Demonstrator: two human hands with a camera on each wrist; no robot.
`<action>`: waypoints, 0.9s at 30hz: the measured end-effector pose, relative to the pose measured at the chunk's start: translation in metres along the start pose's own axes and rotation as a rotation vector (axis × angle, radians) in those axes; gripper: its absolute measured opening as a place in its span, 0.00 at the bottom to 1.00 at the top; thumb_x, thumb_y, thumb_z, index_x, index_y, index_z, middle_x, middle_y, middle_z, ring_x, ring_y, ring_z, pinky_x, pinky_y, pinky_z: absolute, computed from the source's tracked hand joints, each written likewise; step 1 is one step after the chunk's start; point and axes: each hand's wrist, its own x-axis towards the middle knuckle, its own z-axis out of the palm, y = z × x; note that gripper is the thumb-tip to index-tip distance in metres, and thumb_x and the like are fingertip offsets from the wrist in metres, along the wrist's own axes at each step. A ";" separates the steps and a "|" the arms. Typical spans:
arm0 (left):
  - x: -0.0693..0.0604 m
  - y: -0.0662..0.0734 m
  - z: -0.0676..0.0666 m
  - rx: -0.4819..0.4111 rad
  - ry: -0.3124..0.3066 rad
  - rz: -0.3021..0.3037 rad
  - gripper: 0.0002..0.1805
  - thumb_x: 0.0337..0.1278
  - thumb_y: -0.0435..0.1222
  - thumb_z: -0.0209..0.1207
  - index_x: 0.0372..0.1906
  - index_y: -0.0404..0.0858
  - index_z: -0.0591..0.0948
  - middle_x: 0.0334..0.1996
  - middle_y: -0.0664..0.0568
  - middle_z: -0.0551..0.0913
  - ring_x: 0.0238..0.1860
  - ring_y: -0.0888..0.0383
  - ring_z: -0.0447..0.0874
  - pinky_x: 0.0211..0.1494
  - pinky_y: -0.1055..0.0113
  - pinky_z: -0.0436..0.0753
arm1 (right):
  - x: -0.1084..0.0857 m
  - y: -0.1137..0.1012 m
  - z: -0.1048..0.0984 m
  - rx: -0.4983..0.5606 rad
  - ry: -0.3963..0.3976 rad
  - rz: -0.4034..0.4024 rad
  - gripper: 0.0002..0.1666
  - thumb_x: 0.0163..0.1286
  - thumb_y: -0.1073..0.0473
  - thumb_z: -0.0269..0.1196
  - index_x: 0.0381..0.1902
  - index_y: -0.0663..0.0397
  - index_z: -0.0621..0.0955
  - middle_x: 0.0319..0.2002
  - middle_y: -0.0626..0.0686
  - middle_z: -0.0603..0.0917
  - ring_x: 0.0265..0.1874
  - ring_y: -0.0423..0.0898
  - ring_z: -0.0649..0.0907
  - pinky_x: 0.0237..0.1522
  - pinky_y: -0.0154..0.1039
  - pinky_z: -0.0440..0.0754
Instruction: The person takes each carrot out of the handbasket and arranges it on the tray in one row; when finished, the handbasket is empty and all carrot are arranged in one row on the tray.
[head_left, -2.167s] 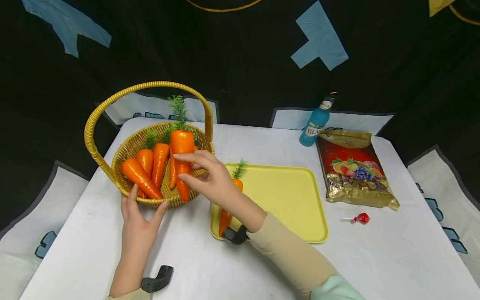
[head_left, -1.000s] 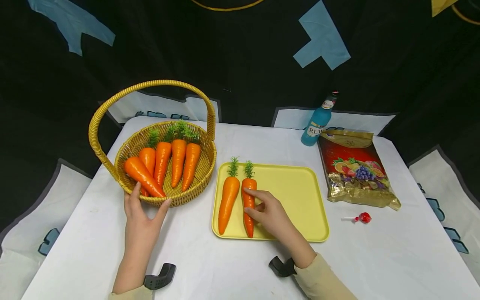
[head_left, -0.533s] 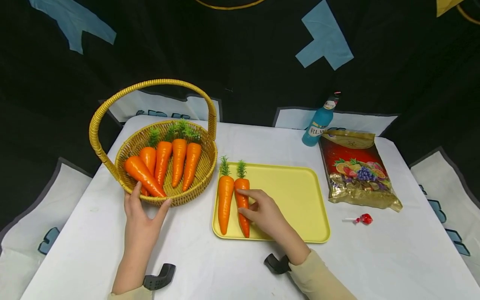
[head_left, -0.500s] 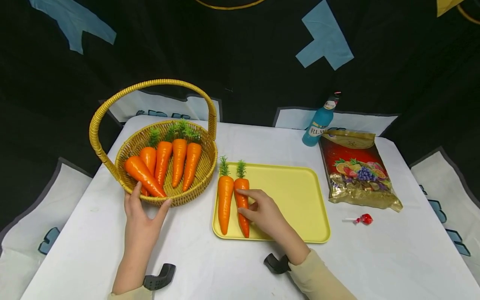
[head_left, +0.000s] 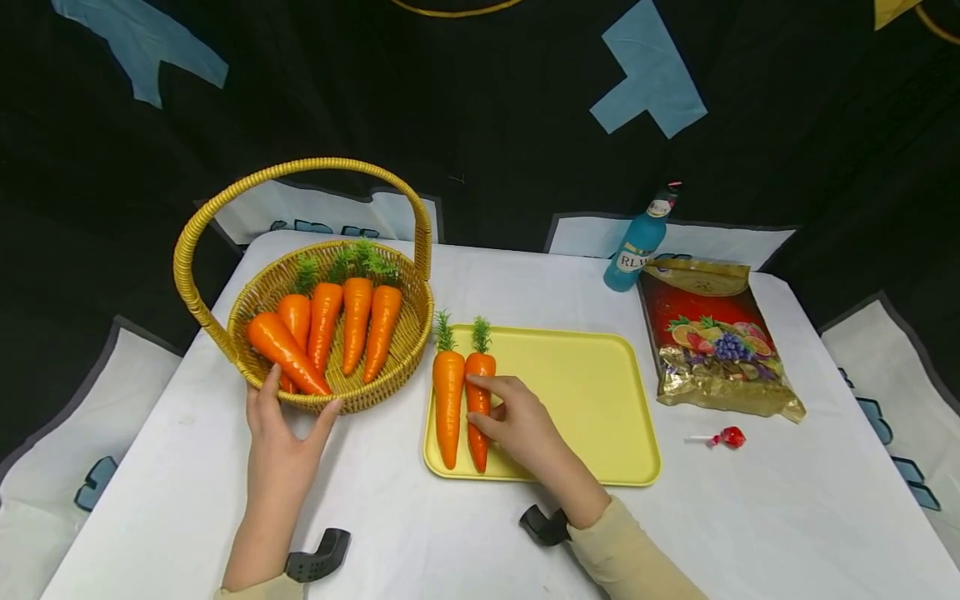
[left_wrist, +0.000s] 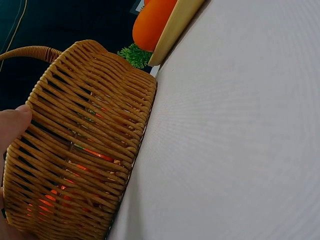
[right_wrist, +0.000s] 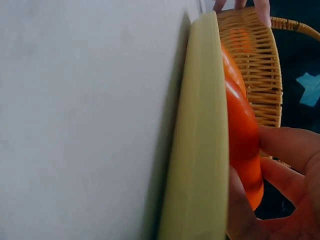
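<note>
My right hand (head_left: 521,421) pinches a carrot (head_left: 480,367) between thumb and fingers at the left part of the yellow tray (head_left: 577,400). Right beside it, on its left, lies another carrot (head_left: 448,400); both point their green tops away from me. In the right wrist view the held carrot (right_wrist: 242,120) shows just past the tray's edge. My left hand (head_left: 281,454) holds the near rim of the wicker basket (head_left: 408,350), thumb and fingers spread along it. Several carrots (head_left: 325,321) lie inside the basket. The left wrist view shows the thumb on the rim.
At the back right stands a blue bottle (head_left: 636,246). A red and gold snack bag (head_left: 720,342) lies beside it, with a red lollipop (head_left: 729,437) in front. The basket's tall handle (head_left: 300,167) arches over it. A dark cloth (head_left: 495,125) hangs behind the table.
My right hand took a carrot out of the basket, laid it on the tray and slid it left against the first carrot there. My left hand stayed at the basket's rim.
</note>
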 end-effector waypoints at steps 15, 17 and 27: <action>0.000 -0.001 0.000 -0.008 -0.002 0.009 0.52 0.57 0.48 0.65 0.77 0.45 0.45 0.76 0.48 0.34 0.72 0.38 0.47 0.62 0.34 0.61 | -0.002 -0.002 0.003 -0.174 -0.011 -0.007 0.28 0.63 0.54 0.68 0.62 0.45 0.77 0.52 0.55 0.77 0.29 0.41 0.76 0.31 0.34 0.76; 0.000 -0.001 0.001 -0.008 -0.002 0.010 0.52 0.57 0.48 0.65 0.77 0.45 0.45 0.76 0.48 0.34 0.72 0.38 0.47 0.62 0.34 0.61 | -0.002 -0.002 0.003 -0.169 -0.009 -0.009 0.28 0.63 0.54 0.68 0.62 0.45 0.77 0.51 0.54 0.78 0.28 0.41 0.76 0.31 0.34 0.76; -0.001 -0.001 0.001 -0.006 0.002 0.011 0.52 0.57 0.47 0.65 0.77 0.44 0.45 0.76 0.47 0.35 0.72 0.39 0.47 0.62 0.35 0.61 | -0.003 -0.002 0.002 -0.159 -0.009 -0.022 0.28 0.64 0.54 0.68 0.62 0.44 0.78 0.52 0.54 0.78 0.27 0.40 0.75 0.30 0.34 0.76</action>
